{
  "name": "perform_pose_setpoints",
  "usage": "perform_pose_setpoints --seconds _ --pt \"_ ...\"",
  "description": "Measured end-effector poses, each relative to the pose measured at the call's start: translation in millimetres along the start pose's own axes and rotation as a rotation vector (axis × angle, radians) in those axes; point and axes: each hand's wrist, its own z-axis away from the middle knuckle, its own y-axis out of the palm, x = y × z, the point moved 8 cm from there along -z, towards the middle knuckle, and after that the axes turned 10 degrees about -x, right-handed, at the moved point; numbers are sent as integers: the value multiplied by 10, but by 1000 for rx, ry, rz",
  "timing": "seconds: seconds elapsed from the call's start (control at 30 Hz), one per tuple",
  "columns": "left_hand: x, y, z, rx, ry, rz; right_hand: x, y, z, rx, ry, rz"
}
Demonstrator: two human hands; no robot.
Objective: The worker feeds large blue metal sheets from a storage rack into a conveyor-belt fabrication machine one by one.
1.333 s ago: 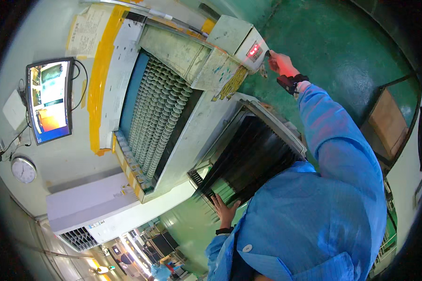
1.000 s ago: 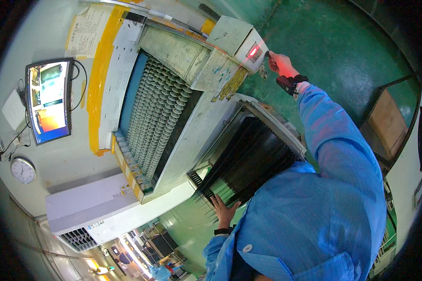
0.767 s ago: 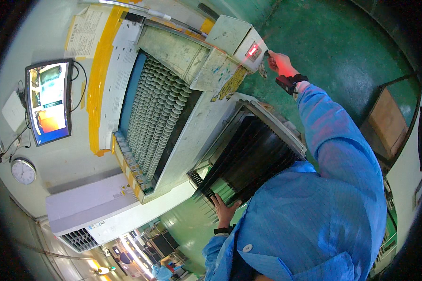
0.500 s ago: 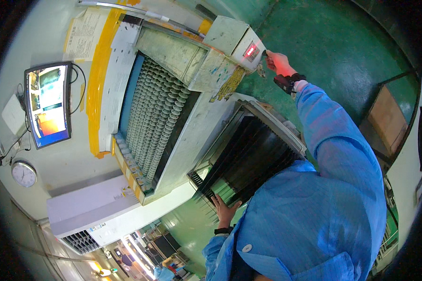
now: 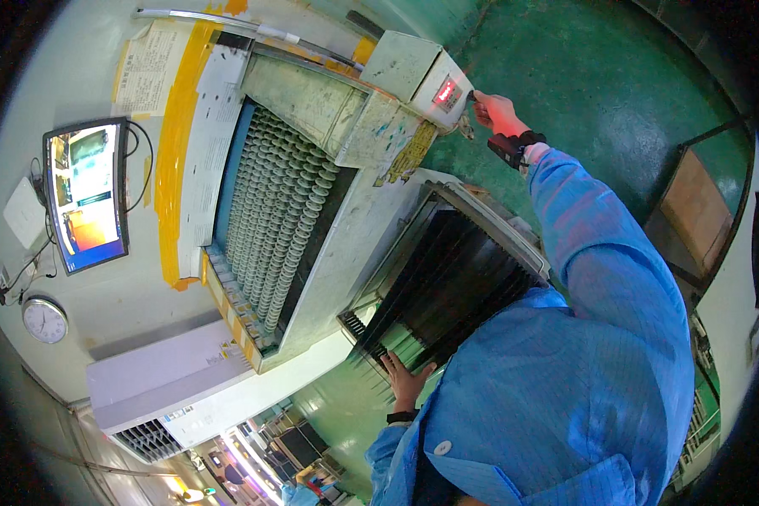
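My right hand [image 5: 497, 113] reaches out to a grey control box [image 5: 409, 66] with a red-lit display [image 5: 447, 94] on its face. Its fingers are closed on a small black knob [image 5: 471, 96] at the box's right edge. Low in the middle, my left hand [image 5: 406, 381] has its fingers spread at the near left end of a rack of dark panels [image 5: 447, 278]. Whether those fingertips touch the rack's edge I cannot tell. A wristband shows on each arm below the blue sleeves.
A roller conveyor [image 5: 278, 202] lies left of the rack, its frame carrying the control box. On the wall hang a monitor [image 5: 87, 194] and a round clock [image 5: 45, 320]. A white cabinet with a vent [image 5: 164, 375] stands below. Green floor [image 5: 590, 93] stretches beyond my right arm.
The view has shifted very slightly. Both hands stay where they were, the right at the knob and the left spread by the rack.
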Motion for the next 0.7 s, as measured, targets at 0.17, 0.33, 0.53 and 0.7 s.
perform_pose_setpoints --seconds 0.17,0.33,0.53,0.7 --pt "25 14 -8 -45 76 19 -26 -15 -102 40 -19 6" --pt "-5 5 8 -7 35 26 12 17 12 16 -32 14" --pt "-6 1 6 -1 35 29 63 14 97 -8 -34 22" --pt "-17 -9 15 -21 51 50 66 7 78 9 -36 49"
